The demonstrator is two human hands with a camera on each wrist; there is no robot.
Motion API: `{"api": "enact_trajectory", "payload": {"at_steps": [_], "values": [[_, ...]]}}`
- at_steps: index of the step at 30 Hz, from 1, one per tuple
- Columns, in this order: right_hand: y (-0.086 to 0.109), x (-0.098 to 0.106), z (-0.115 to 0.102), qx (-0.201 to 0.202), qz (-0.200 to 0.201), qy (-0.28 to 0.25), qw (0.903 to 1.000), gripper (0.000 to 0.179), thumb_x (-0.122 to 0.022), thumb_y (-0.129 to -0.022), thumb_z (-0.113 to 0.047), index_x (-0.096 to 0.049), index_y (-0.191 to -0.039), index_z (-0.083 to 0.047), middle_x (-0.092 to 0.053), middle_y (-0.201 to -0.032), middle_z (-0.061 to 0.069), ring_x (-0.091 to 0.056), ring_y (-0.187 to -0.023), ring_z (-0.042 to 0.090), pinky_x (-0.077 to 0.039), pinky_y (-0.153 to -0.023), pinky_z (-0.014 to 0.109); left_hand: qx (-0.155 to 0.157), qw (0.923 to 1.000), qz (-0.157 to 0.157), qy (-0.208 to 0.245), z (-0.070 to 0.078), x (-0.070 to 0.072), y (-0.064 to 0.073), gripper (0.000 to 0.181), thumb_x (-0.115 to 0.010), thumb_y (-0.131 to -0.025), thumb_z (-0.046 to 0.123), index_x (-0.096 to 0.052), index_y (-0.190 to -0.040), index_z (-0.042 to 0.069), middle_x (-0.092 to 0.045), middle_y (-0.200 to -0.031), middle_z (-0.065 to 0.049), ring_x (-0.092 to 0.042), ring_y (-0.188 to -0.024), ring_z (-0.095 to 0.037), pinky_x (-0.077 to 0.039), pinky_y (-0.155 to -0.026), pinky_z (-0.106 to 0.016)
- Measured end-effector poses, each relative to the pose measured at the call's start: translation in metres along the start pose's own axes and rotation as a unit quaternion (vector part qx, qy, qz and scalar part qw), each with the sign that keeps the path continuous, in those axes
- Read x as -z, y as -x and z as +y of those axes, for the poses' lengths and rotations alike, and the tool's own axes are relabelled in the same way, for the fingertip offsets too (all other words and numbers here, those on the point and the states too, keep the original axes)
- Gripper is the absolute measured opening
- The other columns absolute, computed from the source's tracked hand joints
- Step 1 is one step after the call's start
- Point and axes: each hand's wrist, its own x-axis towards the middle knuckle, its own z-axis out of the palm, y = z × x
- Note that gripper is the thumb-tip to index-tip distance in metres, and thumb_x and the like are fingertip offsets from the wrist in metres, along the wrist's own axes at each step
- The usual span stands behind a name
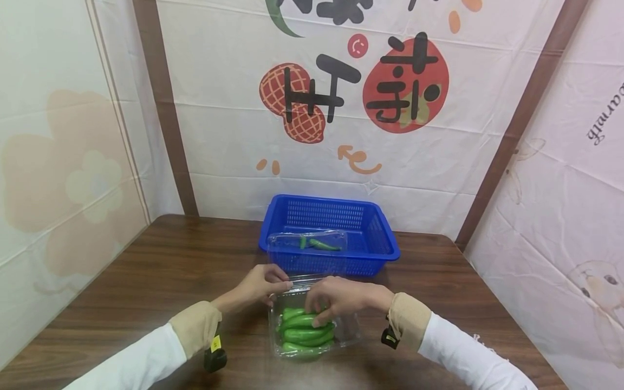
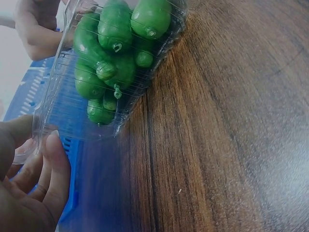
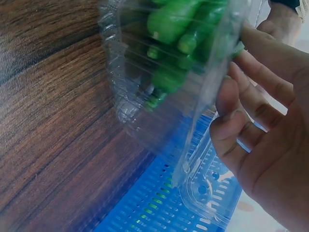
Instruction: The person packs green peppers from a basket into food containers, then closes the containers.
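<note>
A clear plastic clamshell box (image 1: 346, 338) stands on the table, its lid (image 1: 285, 241) tipped back against the basket. Several long green peppers (image 1: 307, 336) lie piled inside; their rounded ends show through the wall in the left wrist view. My left hand (image 1: 258, 284) pinches the box's rim at the far left corner, between thumb and fingers (image 2: 59, 157). Reaching in over the far right side, my right hand (image 1: 336, 298) has thumb and index finger around one of the upper peppers. Its other fingers (image 3: 227, 128) curl beside the rim.
Behind the box, a blue perforated basket (image 1: 385, 252) stands near the back of the wooden table (image 1: 195, 260). A few green peppers (image 1: 324, 245) show in it through the clear lid. A printed cloth (image 1: 219, 135) hangs behind the table, with more cloth on both sides.
</note>
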Motion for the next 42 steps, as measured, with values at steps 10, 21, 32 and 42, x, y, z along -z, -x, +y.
{"api": "enact_trajectory", "payload": {"at_steps": [10,21,32,42], "values": [[0.007,0.01,0.001,-0.02,0.03,-0.018,0.9992,0.015,-0.06,-0.1,-0.029,-0.069,-0.099,-0.017,-0.064,-0.087,-0.016,-0.059,-0.077,-0.005,-0.05,-0.07,0.012,-0.003,0.9999,-0.003,0.009,0.001,0.001,0.001,0.029,-0.077,-0.088,0.018,-0.064,-0.103,-0.004,-0.069,-0.087,-0.01,-0.058,-0.063,-0.016,-0.058,-0.054,-0.036],[0.017,0.048,0.005,-0.02,0.18,0.025,0.9832,0.016,-0.059,-0.102,-0.028,-0.07,-0.093,-0.02,-0.056,-0.074,-0.014,-0.047,-0.061,0.001,-0.046,-0.059,0.02,-0.006,0.9999,-0.005,0.01,-0.002,0.0,0.0,0.029,-0.077,-0.088,0.018,-0.064,-0.102,-0.003,-0.068,-0.083,-0.008,-0.058,-0.061,-0.016,-0.058,-0.053,-0.037],[0.025,0.073,0.022,-0.036,0.294,0.048,0.954,0.022,-0.06,-0.101,-0.022,-0.062,-0.079,-0.018,-0.044,-0.063,-0.011,-0.039,-0.055,0.006,-0.037,-0.054,0.026,-0.012,0.9997,-0.008,0.018,-0.001,0.0,0.002,0.029,-0.077,-0.088,0.017,-0.063,-0.102,-0.004,-0.066,-0.079,-0.007,-0.057,-0.06,-0.015,-0.058,-0.054,-0.037],[0.027,0.083,0.041,-0.065,0.348,0.055,0.9338,0.027,-0.058,-0.102,-0.021,-0.061,-0.076,-0.015,-0.039,-0.059,-0.008,-0.035,-0.051,0.009,-0.033,-0.051,0.027,-0.018,0.9995,-0.008,0.024,-0.002,0.0,0.001,0.027,-0.076,-0.088,0.015,-0.063,-0.102,-0.005,-0.067,-0.08,-0.008,-0.057,-0.059,-0.015,-0.057,-0.053,-0.036]]}}
